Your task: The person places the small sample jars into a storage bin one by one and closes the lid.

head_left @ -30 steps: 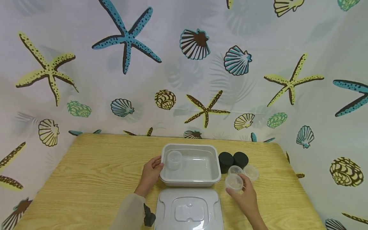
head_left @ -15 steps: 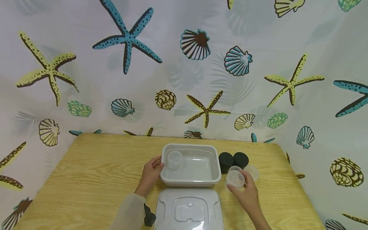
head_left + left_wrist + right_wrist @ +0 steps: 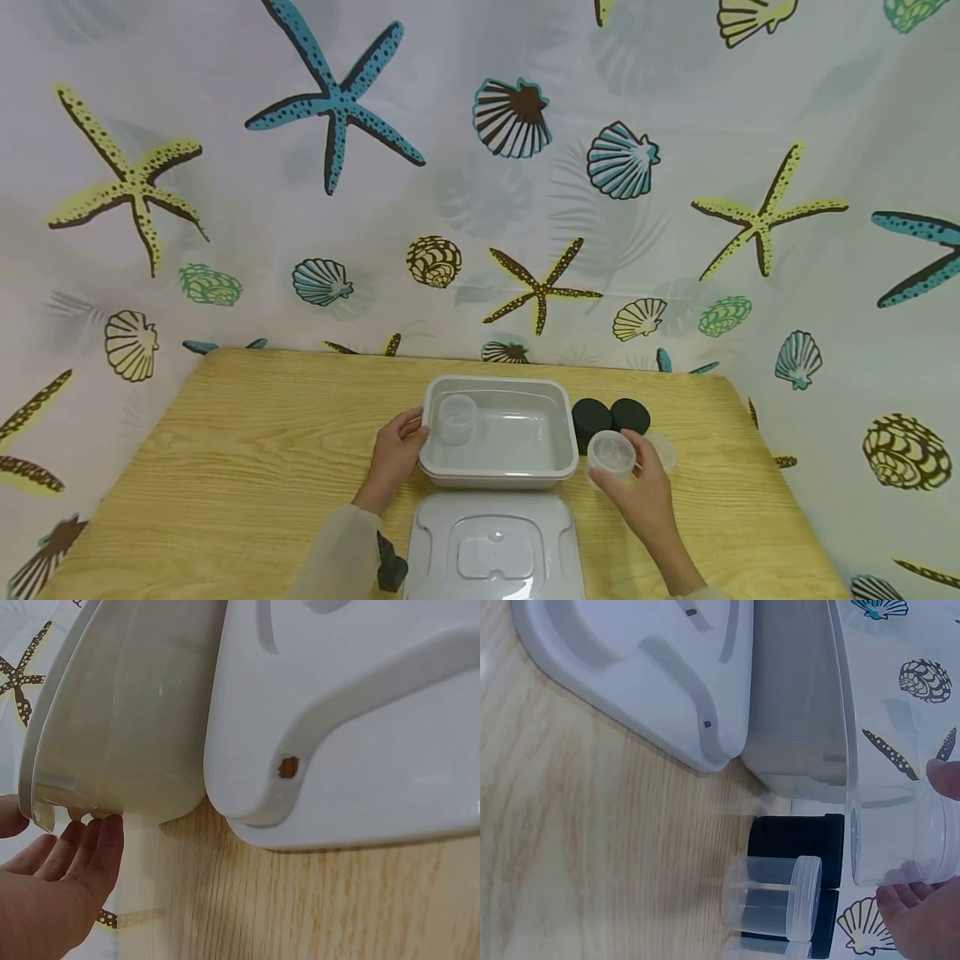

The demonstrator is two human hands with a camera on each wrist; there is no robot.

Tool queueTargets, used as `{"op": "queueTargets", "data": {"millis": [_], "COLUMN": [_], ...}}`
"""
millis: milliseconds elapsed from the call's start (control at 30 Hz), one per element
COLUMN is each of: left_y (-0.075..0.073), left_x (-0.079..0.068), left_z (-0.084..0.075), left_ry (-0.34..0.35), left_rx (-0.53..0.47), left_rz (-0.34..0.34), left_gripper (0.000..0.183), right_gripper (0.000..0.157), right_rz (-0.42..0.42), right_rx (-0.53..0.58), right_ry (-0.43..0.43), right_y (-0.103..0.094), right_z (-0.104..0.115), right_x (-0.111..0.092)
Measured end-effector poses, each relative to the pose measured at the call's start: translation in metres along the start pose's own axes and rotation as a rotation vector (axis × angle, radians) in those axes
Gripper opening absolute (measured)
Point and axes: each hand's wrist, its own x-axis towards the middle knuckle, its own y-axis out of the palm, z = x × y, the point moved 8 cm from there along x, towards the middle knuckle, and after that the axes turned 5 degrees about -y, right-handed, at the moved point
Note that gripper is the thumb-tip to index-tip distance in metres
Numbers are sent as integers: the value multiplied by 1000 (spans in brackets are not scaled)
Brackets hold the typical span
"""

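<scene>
My left hand (image 3: 396, 454) grips the left rim of a white plastic tub (image 3: 517, 427), thumb on the rim and fingers against the outer wall in the left wrist view. Inside the tub, at its left end, stands a clear plastic jar (image 3: 456, 419). My right hand (image 3: 643, 498) holds a second clear jar (image 3: 889, 834) between thumb and fingers, just beyond the tub's right side. This held jar (image 3: 611, 452) is raised off the table, near rim height in the right wrist view. It covers part of the things behind it in the head view.
Two black round containers (image 3: 592, 417) stand right of the tub. Two more clear jars (image 3: 769, 898) stand beside them, one mostly hidden in the head view. A white lid (image 3: 495, 554) lies in front of the tub on the wooden table (image 3: 262, 450). A shell-patterned curtain (image 3: 420, 200) hangs behind.
My right hand has first shifted slightly right, then back left, while the held jar has moved a little up and away in the head view. The left hand keeps its place on the tub.
</scene>
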Motion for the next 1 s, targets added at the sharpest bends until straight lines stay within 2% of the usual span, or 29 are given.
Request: {"op": "queueTargets", "data": {"millis": [200, 500, 1000], "left_y": [0, 0, 0], "left_x": [-2, -3, -2], "left_z": [-1, -2, 0], "left_ry": [-17, -4, -21], "left_rx": [-1, -11, -23], "left_rz": [11, 14, 19], "left_gripper": [41, 41, 42], "right_gripper": [67, 67, 67], "right_rz": [3, 27, 61], "right_rx": [11, 4, 15], "right_ry": [-13, 2, 1], "right_y": [4, 13, 32], "right_z": [8, 11, 17], "right_x": [3, 9, 15]}}
